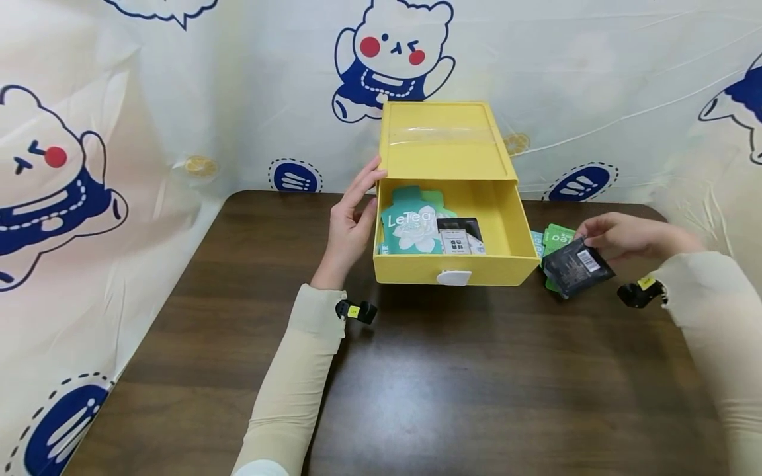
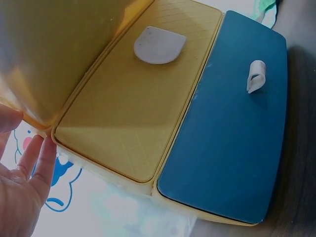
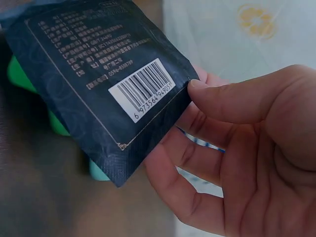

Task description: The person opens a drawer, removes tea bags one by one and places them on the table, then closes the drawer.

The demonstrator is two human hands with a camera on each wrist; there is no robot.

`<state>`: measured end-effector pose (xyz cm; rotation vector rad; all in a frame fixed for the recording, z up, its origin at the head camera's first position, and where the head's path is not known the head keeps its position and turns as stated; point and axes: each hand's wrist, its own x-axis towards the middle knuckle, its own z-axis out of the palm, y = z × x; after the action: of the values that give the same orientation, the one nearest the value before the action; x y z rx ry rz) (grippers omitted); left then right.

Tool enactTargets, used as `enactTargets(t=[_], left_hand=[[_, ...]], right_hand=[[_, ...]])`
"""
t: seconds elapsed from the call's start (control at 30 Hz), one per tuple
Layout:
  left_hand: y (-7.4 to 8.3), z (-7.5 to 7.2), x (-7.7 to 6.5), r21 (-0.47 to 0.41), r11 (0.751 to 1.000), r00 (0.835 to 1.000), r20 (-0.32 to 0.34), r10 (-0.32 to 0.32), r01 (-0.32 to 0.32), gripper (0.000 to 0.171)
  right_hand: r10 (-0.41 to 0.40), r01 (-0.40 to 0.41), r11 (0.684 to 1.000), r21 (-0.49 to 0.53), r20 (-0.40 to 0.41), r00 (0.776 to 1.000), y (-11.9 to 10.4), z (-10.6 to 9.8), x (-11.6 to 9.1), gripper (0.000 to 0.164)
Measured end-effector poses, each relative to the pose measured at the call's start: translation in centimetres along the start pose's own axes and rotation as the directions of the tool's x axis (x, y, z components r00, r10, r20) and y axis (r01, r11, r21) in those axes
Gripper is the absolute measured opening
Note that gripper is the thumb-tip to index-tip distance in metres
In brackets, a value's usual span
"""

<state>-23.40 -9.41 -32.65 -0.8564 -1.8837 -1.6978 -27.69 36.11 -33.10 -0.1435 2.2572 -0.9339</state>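
My right hand (image 1: 622, 235) pinches a black tea sachet (image 1: 577, 268) by one corner between thumb and fingers. In the right wrist view, the side of the sachet (image 3: 108, 84) with a white barcode label and printed lines faces the camera. My left hand (image 1: 351, 225) rests on the left side of the yellow drawer box (image 1: 446, 152), its fingers extended along the upper edge. The top drawer (image 1: 411, 270) is pulled out. Inside it lie a teal "LeTea" packet (image 1: 411, 228) and a black packet with a white label (image 1: 460, 235).
Green packets (image 1: 556, 238) lie on the brown table (image 1: 417, 383), right of the drawer and partly under the sachet. The left wrist view shows a closed yellow drawer (image 2: 128, 103) with a white tab and a blue drawer front (image 2: 227, 128). A printed curtain (image 1: 286, 86) hangs behind.
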Motion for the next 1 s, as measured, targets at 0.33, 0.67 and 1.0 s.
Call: enactTargets(t=[0.33,0.67,1.0], left_hand=[[0.0,0.2,0.7,0.01,1.0,1.0,0.004,0.007,-0.007,0.036],[0.1,0.2,0.2,0.023,1.0,1.0,0.0,-0.011,0.011,0.038],[-0.1,0.1,0.2,0.012,1.0,1.0,-0.007,-0.019,0.02,0.038]], right_hand=[[0.036,-0.035,0.999,0.019,-0.065,0.997,3.2,0.2,1.2,0.029],[-0.184,0.088,0.933,-0.348,-0.255,0.949,0.0,0.1,-0.1,0.02],[-0.516,0.305,0.767,-0.564,-0.261,0.816,-12.9,1.0,-3.4,0.018]])
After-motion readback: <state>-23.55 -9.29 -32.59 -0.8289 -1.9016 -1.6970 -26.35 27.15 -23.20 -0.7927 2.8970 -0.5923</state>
